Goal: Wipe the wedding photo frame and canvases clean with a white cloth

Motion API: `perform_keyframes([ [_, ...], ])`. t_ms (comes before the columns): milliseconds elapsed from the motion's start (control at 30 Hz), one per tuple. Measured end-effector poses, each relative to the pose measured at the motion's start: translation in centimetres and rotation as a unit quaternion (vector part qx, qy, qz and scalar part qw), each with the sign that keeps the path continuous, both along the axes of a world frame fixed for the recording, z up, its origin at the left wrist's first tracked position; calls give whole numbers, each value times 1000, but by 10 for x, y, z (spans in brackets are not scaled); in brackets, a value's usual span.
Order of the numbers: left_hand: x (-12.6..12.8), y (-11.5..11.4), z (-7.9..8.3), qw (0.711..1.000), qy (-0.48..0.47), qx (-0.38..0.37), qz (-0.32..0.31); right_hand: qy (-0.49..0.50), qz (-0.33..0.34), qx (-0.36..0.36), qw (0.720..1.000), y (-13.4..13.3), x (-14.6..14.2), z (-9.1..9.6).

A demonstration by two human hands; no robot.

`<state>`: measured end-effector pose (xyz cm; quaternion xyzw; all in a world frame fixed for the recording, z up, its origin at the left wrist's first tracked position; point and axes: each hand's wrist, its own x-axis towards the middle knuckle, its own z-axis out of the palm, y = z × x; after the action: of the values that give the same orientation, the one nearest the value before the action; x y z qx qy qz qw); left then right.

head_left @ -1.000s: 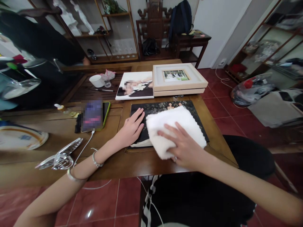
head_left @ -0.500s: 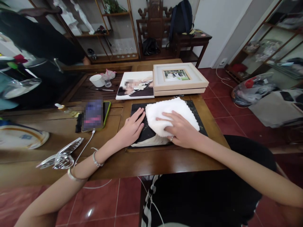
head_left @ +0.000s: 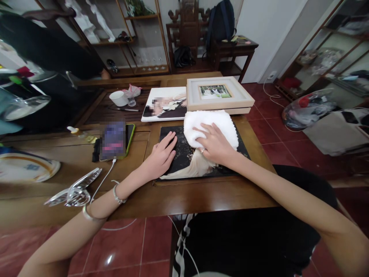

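Note:
A dark photo panel (head_left: 181, 152), with a pale dress printed along its lower part, lies flat on the table. My left hand (head_left: 163, 156) rests on its left side, fingers stretched out and holding nothing. Over the panel's upper right part is a fluffy white cloth (head_left: 225, 123), bunched under my right hand (head_left: 217, 148). The fingers of that hand press into the cloth and grip it against the panel. Cloth and hand hide much of the panel's right half. Small light specks show on the dark surface between my hands.
Behind the panel lie a white-edged photo print (head_left: 170, 104) and stacked pale frames (head_left: 220, 94). To the left are a phone (head_left: 113, 140) on a cable, a dropper bottle (head_left: 82, 134), a shiny metal object (head_left: 76, 190) and a white cup (head_left: 118, 98). A person's dark clothing (head_left: 49, 42) shows at far left.
My right hand has slid the white cloth away from me, up to the frames, uncovering more of the panel's lower middle. The left hand has stayed in place.

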<state>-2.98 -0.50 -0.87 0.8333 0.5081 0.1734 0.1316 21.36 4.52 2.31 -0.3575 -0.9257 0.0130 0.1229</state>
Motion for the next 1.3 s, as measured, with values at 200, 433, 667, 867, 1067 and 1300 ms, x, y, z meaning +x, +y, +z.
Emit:
perform_keyframes([
  [200,0,1,-1,1000,-3,0,-3,-6,74,-30,997,-66,11,3],
  [433,1,0,-1,1000,-4,6,-3,18,130,-45,990,-118,25,6],
  [667,1,0,0,1000,-2,2,-2,-2,108,-58,992,-83,19,8],
  [867,0,1,-3,1000,-7,5,-3,-9,63,-28,998,-32,4,8],
  [1067,2,1,-1,1000,0,7,2,-5,2,-2,1000,20,-5,7],
  [1300,2,0,0,1000,-4,4,-3,-8,6,21,1000,16,-8,-1],
])
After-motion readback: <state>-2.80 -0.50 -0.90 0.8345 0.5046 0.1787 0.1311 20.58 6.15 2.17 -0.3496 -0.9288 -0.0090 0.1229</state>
